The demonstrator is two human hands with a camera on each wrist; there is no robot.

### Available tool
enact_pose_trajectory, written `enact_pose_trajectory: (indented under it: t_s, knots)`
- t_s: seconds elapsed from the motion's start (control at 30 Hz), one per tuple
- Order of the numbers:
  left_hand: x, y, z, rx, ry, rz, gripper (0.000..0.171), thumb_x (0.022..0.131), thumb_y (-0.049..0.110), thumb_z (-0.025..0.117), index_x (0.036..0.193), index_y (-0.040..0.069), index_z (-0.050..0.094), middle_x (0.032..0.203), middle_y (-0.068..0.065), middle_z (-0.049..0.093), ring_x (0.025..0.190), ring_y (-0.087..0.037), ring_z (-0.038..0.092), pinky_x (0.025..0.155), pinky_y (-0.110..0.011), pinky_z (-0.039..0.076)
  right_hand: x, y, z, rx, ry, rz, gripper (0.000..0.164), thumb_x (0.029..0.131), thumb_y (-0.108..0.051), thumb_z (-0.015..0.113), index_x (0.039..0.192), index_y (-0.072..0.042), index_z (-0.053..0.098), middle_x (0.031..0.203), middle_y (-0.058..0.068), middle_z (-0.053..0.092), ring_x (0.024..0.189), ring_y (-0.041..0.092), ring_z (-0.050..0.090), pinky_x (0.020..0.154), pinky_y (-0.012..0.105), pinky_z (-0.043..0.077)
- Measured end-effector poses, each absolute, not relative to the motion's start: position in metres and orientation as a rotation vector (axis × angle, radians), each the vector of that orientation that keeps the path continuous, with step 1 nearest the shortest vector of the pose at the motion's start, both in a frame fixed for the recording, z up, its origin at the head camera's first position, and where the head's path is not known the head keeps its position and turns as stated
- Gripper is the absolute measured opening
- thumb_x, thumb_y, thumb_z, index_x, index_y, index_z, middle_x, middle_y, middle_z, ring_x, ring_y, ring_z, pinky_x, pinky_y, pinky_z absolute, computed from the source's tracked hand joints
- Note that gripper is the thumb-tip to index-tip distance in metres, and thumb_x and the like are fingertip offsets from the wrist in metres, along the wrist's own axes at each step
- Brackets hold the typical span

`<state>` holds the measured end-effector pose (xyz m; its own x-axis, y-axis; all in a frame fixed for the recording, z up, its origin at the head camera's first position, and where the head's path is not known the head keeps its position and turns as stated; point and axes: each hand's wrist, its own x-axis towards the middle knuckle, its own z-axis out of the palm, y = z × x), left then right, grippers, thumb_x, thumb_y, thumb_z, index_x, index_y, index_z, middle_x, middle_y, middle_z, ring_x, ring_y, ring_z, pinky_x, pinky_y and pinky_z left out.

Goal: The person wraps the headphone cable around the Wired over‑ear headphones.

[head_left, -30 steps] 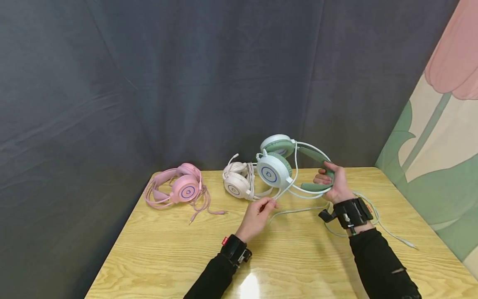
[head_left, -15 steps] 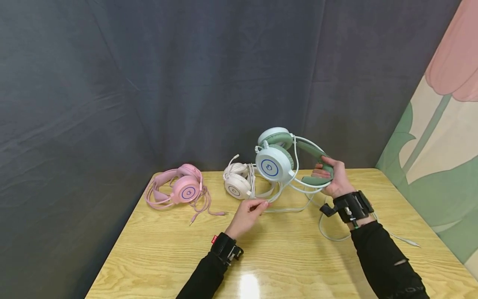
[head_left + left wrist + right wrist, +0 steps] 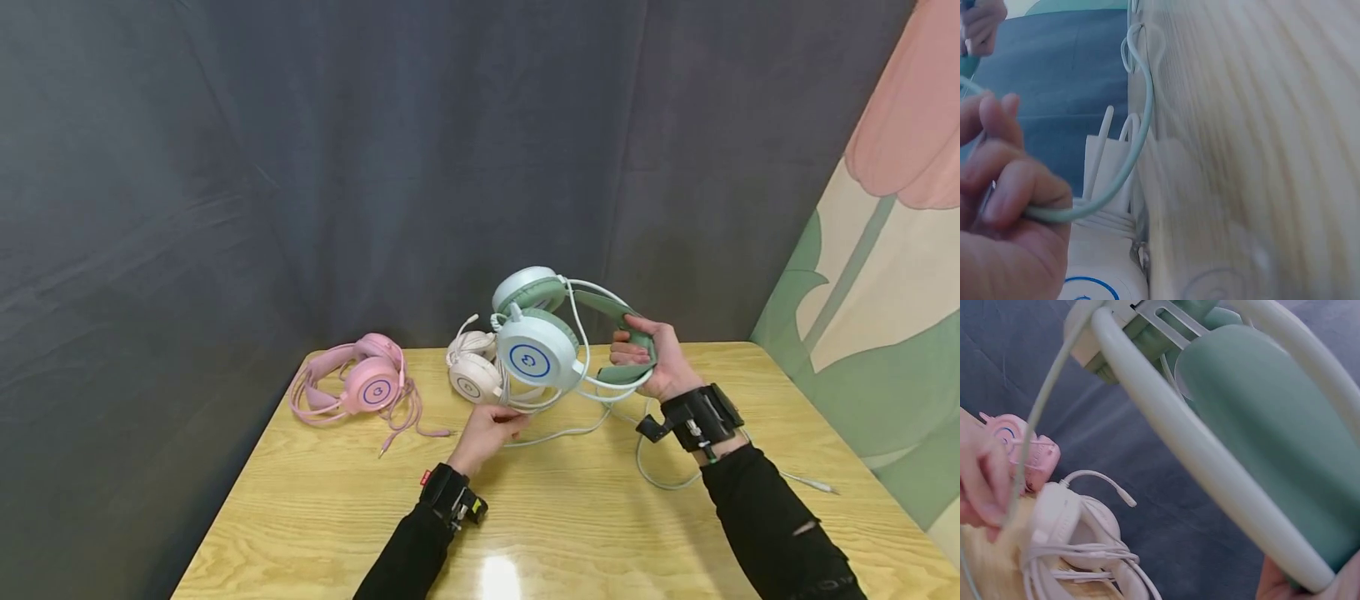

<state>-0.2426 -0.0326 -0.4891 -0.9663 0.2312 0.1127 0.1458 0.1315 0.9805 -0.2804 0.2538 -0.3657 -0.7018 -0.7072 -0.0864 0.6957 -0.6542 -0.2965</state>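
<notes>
Dark curtain (image 3: 450,150) is backing wood table (image 3: 600,533) | right hand (image 3: 666,362) is gripping green-white headset (image 3: 542,340) aloft, at its nine o'clock | left hand (image 3: 483,437) is pinching headset cable (image 3: 1143,134) | hard tugging could be snagging white headset (image 3: 472,377), left hand's twelve o'clock

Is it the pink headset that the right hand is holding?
No, the right hand grips the green headset by its headband.
</notes>
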Motion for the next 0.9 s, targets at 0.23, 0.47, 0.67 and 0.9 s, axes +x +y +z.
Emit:
enact_pose_trajectory:
  t_s: [0.23,0.47,0.67,0.9]
  knots:
    - [-0.256,-0.036,-0.472,0.392,2.641,1.863,0.004,0.082,0.003,0.074,0.081,-0.001,0.076,0.074,-0.021,0.069,0.059,-0.006,0.054,0.057,-0.020,0.042,-0.285,0.250,-0.373,-0.240,0.463,-2.144,0.042,0.105,-0.036,0.027,0.082,-0.008,0.047,0.064,-0.011,0.013,0.053,0.001,0.011,0.051,0.018,0.017]
    - [-0.275,-0.055,-0.442,0.602,2.905,1.605,0.010,0.083,-0.002,0.067,0.080,0.004,0.074,0.070,-0.004,0.064,0.061,-0.006,0.047,0.058,-0.020,0.039,-0.295,0.262,-0.379,-0.353,0.488,-2.067,0.040,0.106,-0.034,0.026,0.085,-0.008,0.047,0.064,-0.010,0.012,0.052,0.002,0.010,0.051,0.018,0.017]
    - [-0.294,-0.065,-0.426,0.724,3.089,1.294,0.008,0.087,0.009,0.069,0.080,0.010,0.073,0.065,0.005,0.057,0.057,-0.005,0.043,0.054,-0.019,0.033,-0.298,0.267,-0.383,-0.410,0.523,-2.082,0.042,0.107,-0.034,0.023,0.085,-0.008,0.047,0.063,-0.009,0.012,0.052,0.003,0.010,0.051,0.018,0.016]
    - [-0.312,-0.069,-0.405,0.801,3.166,1.144,0.011,0.084,-0.001,0.064,0.083,0.006,0.072,0.073,-0.001,0.062,0.066,-0.012,0.050,0.061,-0.023,0.039,-0.299,0.261,-0.382,-0.436,0.596,-2.102,0.040,0.107,-0.032,0.023,0.085,-0.008,0.047,0.064,-0.008,0.009,0.052,0.004,0.010,0.051,0.018,0.015]
